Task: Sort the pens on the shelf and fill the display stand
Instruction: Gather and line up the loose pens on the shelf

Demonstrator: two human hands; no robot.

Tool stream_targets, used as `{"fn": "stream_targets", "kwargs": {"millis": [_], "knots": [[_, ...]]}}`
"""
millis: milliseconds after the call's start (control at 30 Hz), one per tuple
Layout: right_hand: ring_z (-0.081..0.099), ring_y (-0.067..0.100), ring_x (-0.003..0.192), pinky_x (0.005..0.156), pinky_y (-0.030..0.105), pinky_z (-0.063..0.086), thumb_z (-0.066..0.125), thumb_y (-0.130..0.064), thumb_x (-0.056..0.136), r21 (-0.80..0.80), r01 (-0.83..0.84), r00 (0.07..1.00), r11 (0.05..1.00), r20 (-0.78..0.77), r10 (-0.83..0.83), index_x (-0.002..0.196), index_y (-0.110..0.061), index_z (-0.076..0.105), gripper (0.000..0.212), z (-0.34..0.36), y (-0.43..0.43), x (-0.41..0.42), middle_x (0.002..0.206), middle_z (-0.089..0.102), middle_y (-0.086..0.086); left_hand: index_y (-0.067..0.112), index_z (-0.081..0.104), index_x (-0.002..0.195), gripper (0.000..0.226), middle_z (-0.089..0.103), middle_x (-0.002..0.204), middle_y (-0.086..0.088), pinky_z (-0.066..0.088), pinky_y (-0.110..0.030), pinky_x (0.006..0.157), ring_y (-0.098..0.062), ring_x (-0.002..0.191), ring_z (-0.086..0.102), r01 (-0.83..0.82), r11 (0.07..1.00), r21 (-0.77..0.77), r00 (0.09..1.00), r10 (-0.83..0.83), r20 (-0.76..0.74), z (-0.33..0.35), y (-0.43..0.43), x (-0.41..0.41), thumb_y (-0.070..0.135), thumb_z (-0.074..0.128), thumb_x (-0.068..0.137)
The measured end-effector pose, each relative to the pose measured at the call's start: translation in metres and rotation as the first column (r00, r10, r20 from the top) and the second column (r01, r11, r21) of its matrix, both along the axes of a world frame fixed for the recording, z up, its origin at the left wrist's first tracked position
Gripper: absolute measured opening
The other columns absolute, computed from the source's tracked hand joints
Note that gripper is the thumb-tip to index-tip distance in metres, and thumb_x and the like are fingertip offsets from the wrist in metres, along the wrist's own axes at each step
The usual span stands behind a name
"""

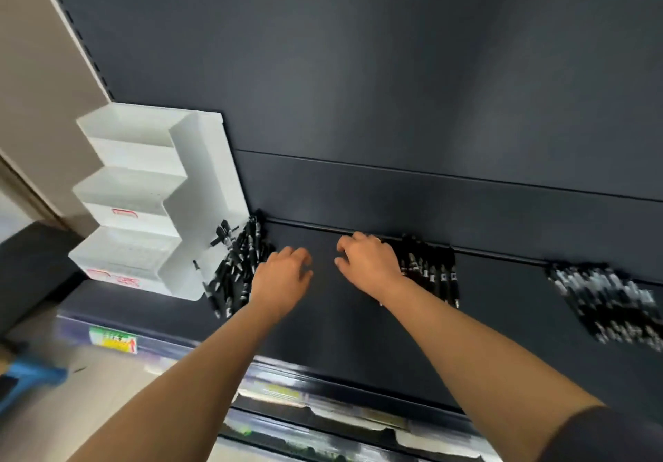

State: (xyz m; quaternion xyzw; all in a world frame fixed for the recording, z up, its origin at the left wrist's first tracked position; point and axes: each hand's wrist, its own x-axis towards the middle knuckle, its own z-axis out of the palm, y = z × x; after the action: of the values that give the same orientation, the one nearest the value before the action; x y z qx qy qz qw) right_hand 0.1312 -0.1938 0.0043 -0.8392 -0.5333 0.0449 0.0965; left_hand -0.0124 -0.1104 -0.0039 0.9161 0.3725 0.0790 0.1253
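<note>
Head view: left hand (283,277), right hand (367,260) between 2 pen piles (236,268).

**Legible Markings: None**

You will find no readable text. The red markings (124,213) on the white display stand (201,174) at far left, the yellow-green tag (113,340) on the near edge of the shelf (358,318), and the white print on the pens (430,271) are all blurred.

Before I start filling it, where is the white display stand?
Head view: the white display stand sits far left on the shelf, a loose pen pile against its right side.
</note>
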Motion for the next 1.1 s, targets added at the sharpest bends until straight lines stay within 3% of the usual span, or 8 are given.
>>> {"fn": "stream_targets", "kwargs": {"millis": [333,600,967,1100], "knots": [[0.052,0.027,0.113,0.092,0.042,0.043,0.048,-0.034,0.095,-0.070,-0.170,0.985,0.983,-0.041,0.167,0.120,-0.019,0.055,0.030,-0.006,0.080,-0.038,0.122,0.055,0.004,0.021,0.056,0.111,0.022,0.057,0.111,-0.001,0.044,-0.038,0.087,-0.025,0.108,0.051,-0.193,0.977,-0.094,0.979,0.198,0.046,-0.012,0.053,-0.056,0.027,0.050,0.090],[0.056,0.025,0.101,0.083,0.039,0.050,0.050,-0.024,0.092,-0.049,-0.216,0.949,0.975,-0.246,0.198,0.113,-0.016,0.058,0.023,-0.021,0.136,-0.040,0.115,0.054,0.005,0.023,0.057,0.107,0.020,0.060,0.109,0.000,0.042,-0.036,0.083,-0.025,0.105,0.053,-0.323,0.942,-0.095,0.944,0.328,0.037,-0.010,0.089,-0.072,0.025,0.050,0.089],[0.053,0.024,0.086,0.072,0.031,0.045,0.055,-0.021,0.090,-0.054,-0.138,0.927,0.989,-0.358,0.110,0.110,-0.012,0.056,0.022,-0.046,0.184,-0.058,0.114,0.052,0.010,0.021,0.056,0.112,0.023,0.058,0.112,-0.001,0.041,-0.034,0.086,-0.024,0.105,0.051,-0.258,0.959,-0.117,0.964,0.263,0.029,-0.014,0.122,-0.075,0.026,0.049,0.091],[0.059,0.031,0.097,0.073,0.034,0.049,0.057,-0.019,0.090,-0.109,-0.074,0.939,0.991,-0.342,0.032,0.124,-0.012,0.046,0.036,-0.046,0.200,-0.073,0.118,0.051,0.014,0.023,0.056,0.113,0.023,0.058,0.112,0.001,0.041,-0.034,0.090,-0.023,0.108,0.051,-0.192,0.975,-0.112,0.980,0.197,0.035,-0.013,0.140,-0.081,0.027,0.049,0.091]]}}
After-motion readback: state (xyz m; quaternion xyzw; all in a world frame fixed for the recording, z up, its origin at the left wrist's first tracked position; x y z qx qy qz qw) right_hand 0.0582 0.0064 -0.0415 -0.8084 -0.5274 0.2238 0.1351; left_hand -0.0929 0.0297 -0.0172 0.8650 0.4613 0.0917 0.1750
